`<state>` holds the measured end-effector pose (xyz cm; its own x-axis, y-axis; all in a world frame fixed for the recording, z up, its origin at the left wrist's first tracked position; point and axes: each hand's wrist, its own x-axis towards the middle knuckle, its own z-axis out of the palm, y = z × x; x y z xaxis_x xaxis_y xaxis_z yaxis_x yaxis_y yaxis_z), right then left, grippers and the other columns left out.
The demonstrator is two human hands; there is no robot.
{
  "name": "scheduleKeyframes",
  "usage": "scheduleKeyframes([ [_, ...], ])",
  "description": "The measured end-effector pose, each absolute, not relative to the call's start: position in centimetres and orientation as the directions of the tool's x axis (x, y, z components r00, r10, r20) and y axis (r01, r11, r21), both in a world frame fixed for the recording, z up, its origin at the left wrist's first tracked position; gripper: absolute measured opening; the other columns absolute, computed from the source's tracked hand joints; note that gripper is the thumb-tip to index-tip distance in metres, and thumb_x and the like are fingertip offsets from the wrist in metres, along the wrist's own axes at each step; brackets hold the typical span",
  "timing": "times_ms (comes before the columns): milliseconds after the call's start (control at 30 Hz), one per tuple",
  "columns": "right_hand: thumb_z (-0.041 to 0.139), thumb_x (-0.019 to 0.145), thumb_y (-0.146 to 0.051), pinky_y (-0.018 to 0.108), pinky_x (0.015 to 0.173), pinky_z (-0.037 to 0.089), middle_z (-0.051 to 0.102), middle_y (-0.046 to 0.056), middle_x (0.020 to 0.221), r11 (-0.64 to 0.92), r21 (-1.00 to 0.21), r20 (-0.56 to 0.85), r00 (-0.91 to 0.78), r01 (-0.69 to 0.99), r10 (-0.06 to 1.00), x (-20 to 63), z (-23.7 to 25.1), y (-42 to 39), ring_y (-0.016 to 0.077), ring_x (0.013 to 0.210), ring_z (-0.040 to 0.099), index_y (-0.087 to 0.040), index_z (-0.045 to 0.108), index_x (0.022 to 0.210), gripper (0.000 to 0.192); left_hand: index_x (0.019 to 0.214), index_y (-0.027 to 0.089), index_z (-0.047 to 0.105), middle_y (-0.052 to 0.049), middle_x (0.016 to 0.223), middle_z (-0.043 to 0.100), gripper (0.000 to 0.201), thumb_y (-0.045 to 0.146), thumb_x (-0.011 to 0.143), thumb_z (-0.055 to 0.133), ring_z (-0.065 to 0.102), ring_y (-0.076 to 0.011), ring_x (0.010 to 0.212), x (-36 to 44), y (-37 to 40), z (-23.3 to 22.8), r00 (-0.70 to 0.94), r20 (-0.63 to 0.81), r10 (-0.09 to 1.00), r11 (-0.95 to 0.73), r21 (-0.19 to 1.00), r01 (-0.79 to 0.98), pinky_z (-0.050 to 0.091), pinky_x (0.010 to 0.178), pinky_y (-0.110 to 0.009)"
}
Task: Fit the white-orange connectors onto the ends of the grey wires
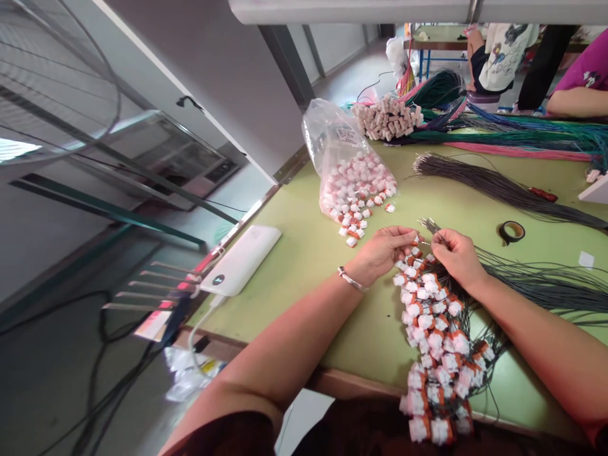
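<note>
My left hand (387,250) pinches a small white and orange connector (415,240) between thumb and fingers. Close beside it, my right hand (456,256) is closed on a thin dark wire whose metal tip (424,242) points at the connector. Whether the tip is inside the connector I cannot tell. Below both hands lies a thick cluster of white and orange connectors (434,342) on dark wires, reaching over the table's front edge. Behind my right hand, a bundle of loose dark wires (536,278) spreads to the right, its bare metal ends (429,223) showing past my fingers.
A clear plastic bag (332,136) spills connectors onto the green table (304,253). A white power bank (242,259) with a cable lies left. Black tape (512,233), a grey wire bundle (489,183) and coloured wires (513,136) lie right and behind. Other people sit beyond.
</note>
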<state>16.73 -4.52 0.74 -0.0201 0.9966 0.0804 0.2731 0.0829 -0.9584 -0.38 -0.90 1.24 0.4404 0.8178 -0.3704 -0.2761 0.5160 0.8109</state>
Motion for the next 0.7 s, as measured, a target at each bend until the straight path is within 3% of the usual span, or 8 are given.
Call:
scheduleKeyframes([
  [200, 0.054, 0.07, -0.03, 0.023, 0.048, 0.028, 0.037, -0.006, 0.051, 0.093, -0.948, 0.083, -0.045, 0.305, 0.996, 16.74, 0.66, -4.56, 0.0087, 0.05, 0.031, -0.019, 0.05, 0.061, 0.014, 0.087, 0.01, 0.071, 0.0, 0.062, 0.062, 0.016, 0.015, 0.072, 0.074, 0.041, 0.0002, 0.042, -0.02, -1.05, 1.27, 0.378, -0.343, 0.86, 0.465, 0.83, -0.307, 0.025, 0.036, -0.015],
  [300, 0.053, 0.069, -0.029, 0.024, 0.048, 0.028, 0.039, -0.005, 0.051, 0.103, -0.942, 0.091, -0.052, 0.32, 0.994, 16.67, 0.53, -4.51, 0.009, 0.05, 0.032, -0.019, 0.05, 0.062, 0.012, 0.082, 0.007, 0.071, 0.0, 0.058, 0.06, 0.009, 0.014, 0.076, 0.071, 0.044, -0.001, 0.042, 0.12, -1.08, 1.24, 0.386, -0.379, 0.841, 0.501, 0.815, -0.292, 0.032, 0.039, -0.013],
  [467, 0.053, 0.067, -0.029, 0.024, 0.047, 0.028, 0.039, -0.006, 0.05, 0.094, -0.926, 0.097, -0.008, 0.365, 0.995, 16.54, 0.33, -4.34, 0.0089, 0.048, 0.032, -0.019, 0.052, 0.062, 0.011, 0.087, 0.006, 0.07, -0.006, 0.068, 0.068, 0.011, 0.008, 0.082, 0.06, 0.061, -0.007, 0.055, -0.03, -1.0, 1.09, 0.454, -0.393, 0.8, 0.56, 0.761, -0.328, 0.05, 0.055, -0.016],
  [700, 0.051, 0.065, -0.027, 0.024, 0.046, 0.029, 0.041, -0.005, 0.048, 0.05, -0.912, 0.085, 0.07, 0.408, 0.994, 16.43, 0.41, -4.29, 0.0095, 0.047, 0.034, -0.02, 0.051, 0.06, 0.008, 0.09, 0.006, 0.067, -0.007, 0.072, 0.069, 0.013, 0.002, 0.08, 0.059, 0.063, -0.0069, 0.057, -0.19, -1.06, 1.1, 0.479, -0.383, 0.79, 0.566, 0.756, -0.329, 0.051, 0.059, -0.015],
])
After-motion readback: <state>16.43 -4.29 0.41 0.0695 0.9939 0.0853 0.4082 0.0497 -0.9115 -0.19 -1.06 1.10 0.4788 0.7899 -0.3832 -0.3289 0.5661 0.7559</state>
